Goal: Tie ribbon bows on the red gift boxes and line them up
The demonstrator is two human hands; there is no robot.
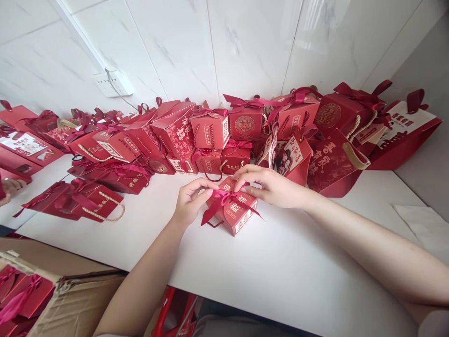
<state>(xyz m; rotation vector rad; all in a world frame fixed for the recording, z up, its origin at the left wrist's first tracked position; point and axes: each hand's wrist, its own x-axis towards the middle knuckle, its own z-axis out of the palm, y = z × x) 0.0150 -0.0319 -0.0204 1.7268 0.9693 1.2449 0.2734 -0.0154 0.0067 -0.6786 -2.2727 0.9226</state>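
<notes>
At the left end of the worktop (273, 271), a co-worker's hand (12, 187) lies near red packages, its hold too indistinct to tell. Below the front edge at left, an open carton (80, 297) contains ribboned boxes (33, 292); whether these await handling or are complete cannot be told. On the worktop's left part, toward the front edge, lie bow-topped boxes (100, 203), one with a pale rope handle (121, 213). Near the middle of the worktop, between front and back edges, the left hand (189, 201) pinches one side of a ribbon bow (225, 195) in a narrow grip of thumb and forefinger. The bow crosses the top of a small red gift box (240, 214), which rests on the worktop with its top closed. The right hand (275, 189) pinches the bow's opposite side, its grip likewise narrow. Knot, loops and loose tails are formed; as judged here, only the bow's final shaping and the release of both hands are left for this box. Along the back edge, extending to the right corner, stands a stacked row of red packages (209, 130), many with bows and apparently complete.
</notes>
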